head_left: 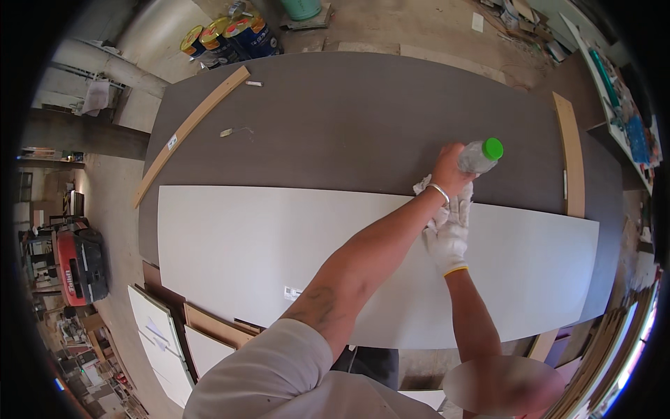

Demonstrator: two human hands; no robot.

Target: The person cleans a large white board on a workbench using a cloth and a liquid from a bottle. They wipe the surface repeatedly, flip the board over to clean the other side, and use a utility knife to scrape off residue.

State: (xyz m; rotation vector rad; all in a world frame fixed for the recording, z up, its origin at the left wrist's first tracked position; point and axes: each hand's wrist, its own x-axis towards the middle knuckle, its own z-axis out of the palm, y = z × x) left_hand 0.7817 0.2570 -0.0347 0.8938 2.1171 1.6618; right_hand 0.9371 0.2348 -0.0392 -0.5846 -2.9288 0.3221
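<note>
The left arm runs bare from a pale sleeve at 6 o'clock up toward 1 o'clock, nearly straight, a bracelet at the wrist, and the left hand point(452, 170) is closed in a grip with knuckles up. The right forearm rises from 5 o'clock toward 12, crossing under the left wrist. The right hand point(447, 232), in a white glove, lies palm down, fingers pointing to 12 o'clock.

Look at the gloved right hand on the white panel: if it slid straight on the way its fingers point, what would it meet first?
The right hand points up and away toward the left hand holding the green-capped bottle. It would likely meet that left hand and the cloth first, then the white panel edge; depth is unclear.
</note>
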